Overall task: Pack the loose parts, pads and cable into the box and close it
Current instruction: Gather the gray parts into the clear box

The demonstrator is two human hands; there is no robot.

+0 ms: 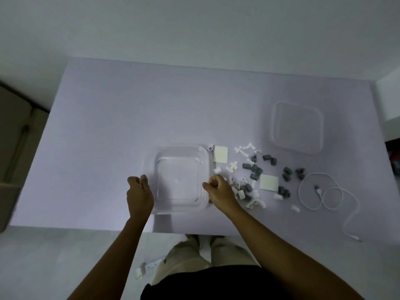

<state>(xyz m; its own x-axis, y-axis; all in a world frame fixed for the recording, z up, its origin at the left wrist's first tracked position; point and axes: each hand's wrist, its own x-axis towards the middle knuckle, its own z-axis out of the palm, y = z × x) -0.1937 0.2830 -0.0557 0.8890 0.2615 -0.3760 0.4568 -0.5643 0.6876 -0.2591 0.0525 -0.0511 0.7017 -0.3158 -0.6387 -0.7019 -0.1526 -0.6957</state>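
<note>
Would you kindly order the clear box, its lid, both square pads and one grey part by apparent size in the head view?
1. Clear box.
2. Lid, slightly smaller-looking, but farther away, so unsure.
3. Square pad by the box and square pad among the parts, about alike.
4. Grey part.

Open clear box [179, 180] (lid [297, 126] apart), beside it loose parts [246, 166], 2 pads [220, 154], coiled cable [317, 189].

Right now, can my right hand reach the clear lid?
Probably yes: the clear lid lies uncovered beyond the loose parts, which sit low, and the right hand is on that side.
</note>
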